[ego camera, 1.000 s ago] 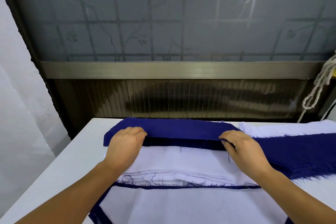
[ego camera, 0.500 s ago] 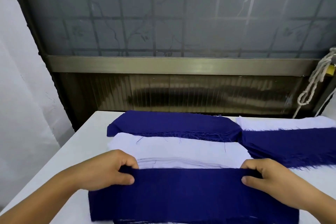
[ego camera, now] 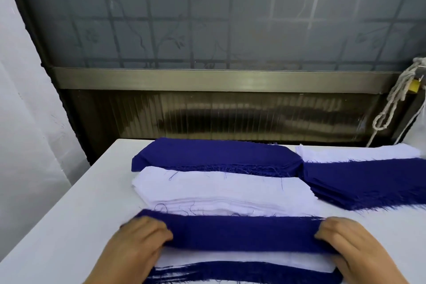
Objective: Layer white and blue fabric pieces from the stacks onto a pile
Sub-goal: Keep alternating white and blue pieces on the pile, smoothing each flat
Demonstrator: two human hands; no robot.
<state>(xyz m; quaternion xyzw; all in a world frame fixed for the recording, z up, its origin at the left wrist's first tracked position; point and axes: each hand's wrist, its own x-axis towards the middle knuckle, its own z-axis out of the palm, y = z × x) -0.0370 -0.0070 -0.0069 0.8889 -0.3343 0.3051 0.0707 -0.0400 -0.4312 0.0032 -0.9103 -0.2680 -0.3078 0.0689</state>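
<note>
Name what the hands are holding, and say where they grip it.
A blue fabric piece: left hand grips its left end, right hand its right end.

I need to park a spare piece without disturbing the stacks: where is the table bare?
Bare table runs along the left edge, beside the blue stack, white stack and left hand. A smaller patch lies between the right blue stack and right hand. The middle and far right are crowded.

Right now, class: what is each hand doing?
Left hand: grips the blue fabric piece at its left end.
Right hand: grips its right end.
</note>
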